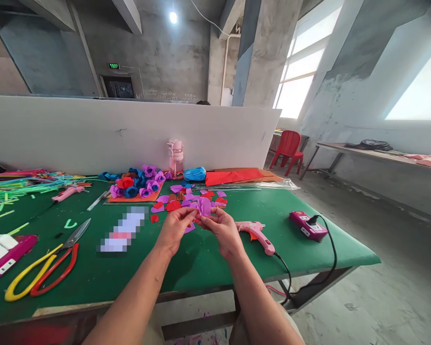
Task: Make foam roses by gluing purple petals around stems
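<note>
Because the purple paper petal (pixel 204 206) looks thin and almost weightless, it should be soft, creasing or tearing under a hard grip, so its narrow lower edge suits a light pinch. It is raised over the table (pixel 208 268), between the left hand (pixel 174 230) and right hand (pixel 224 230), whose fingers are nearly closed around its base. Loose petals (pixel 173 205) lie behind; a pink glue gun (pixel 260 235) rests beside the right hand.
</note>
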